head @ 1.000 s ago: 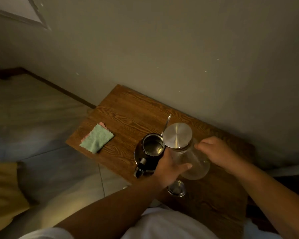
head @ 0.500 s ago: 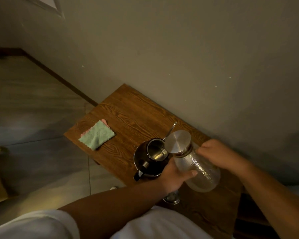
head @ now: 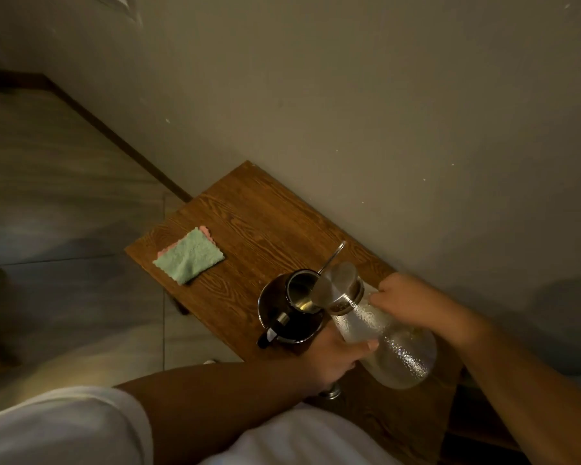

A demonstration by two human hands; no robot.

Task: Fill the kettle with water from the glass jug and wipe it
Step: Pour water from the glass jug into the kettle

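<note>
A dark kettle (head: 291, 317) with an open round mouth stands on the wooden table (head: 259, 223). The textured glass jug (head: 389, 337) with a metal cap is tilted steeply, its cap end over the kettle's mouth. My left hand (head: 336, 360) grips the jug's neck from below. My right hand (head: 413, 300) holds the jug's upper side near the cap. A green cloth (head: 190, 256) with a pink layer under it lies flat at the table's left end.
The table stands against a plain wall (head: 349, 112), with tiled floor (head: 64, 213) to its left. A small metal lid (head: 331, 392) lies on the table under my left wrist. A thin metal rod (head: 332, 258) sticks up behind the kettle.
The jug has tipped from nearly upright to steeply tilted, its cap coming down over the kettle's mouth. Both hands stayed on it. The camera view shifted.
</note>
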